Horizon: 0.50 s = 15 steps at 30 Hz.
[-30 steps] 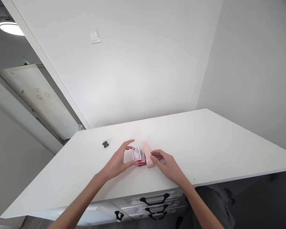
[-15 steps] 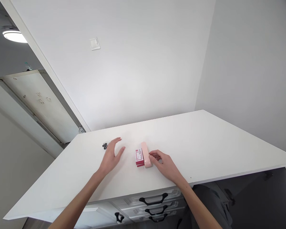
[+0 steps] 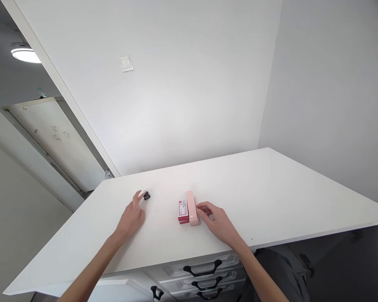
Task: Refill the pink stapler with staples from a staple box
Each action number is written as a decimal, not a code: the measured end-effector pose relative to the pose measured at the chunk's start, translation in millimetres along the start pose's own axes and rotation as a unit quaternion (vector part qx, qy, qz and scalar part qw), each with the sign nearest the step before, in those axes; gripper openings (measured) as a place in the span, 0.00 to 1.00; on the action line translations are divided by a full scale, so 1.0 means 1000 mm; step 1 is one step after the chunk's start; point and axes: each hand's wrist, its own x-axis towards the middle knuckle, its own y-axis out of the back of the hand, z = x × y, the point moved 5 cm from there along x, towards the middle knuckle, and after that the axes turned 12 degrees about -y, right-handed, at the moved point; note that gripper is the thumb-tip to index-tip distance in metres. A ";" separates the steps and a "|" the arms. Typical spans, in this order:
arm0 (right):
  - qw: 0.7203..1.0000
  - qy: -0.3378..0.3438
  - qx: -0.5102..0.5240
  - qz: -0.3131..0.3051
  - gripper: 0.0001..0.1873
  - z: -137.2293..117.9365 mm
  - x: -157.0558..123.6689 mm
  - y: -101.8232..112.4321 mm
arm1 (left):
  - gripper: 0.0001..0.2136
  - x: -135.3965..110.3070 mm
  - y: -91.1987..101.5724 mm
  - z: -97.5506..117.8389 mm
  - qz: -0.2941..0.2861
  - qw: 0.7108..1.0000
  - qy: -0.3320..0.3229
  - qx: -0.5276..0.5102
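Note:
On the white tabletop stands a pink stapler (image 3: 192, 209), long and narrow. Along its left side is a small stack of white-and-magenta boxes (image 3: 183, 211). My right hand (image 3: 219, 222) rests at the stapler's right side, fingers bent and tips against or very near it; a gap shows between thumb and fingers. Farther left, my left hand (image 3: 131, 217) reaches out with fingers extended, the fingertips at the left edge of a small black item (image 3: 147, 196). It looks like a little cluster of black clips, too small to make out surely.
A white wall with a light switch (image 3: 126, 63) rises behind the table (image 3: 255, 188). Drawers with black handles (image 3: 203, 268) lie below the front edge. To the left is a doorway with a pale cabinet (image 3: 56, 142) beyond it.
My left hand has moved from the right side of the black item to its left side. The black item sits slightly farther right. My right hand stays beside the stapler.

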 end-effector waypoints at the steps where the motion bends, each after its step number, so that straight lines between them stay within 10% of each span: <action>1: 1.000 -0.001 -0.002 -0.001 0.18 0.000 0.000 0.000 | 0.36 0.002 -0.002 0.004 -0.004 1.000 -0.017 -0.009; 15: 1.000 -0.002 0.005 0.001 0.16 -0.001 0.003 0.000 | 0.38 0.030 -0.040 0.096 -0.073 0.973 -0.176 -0.133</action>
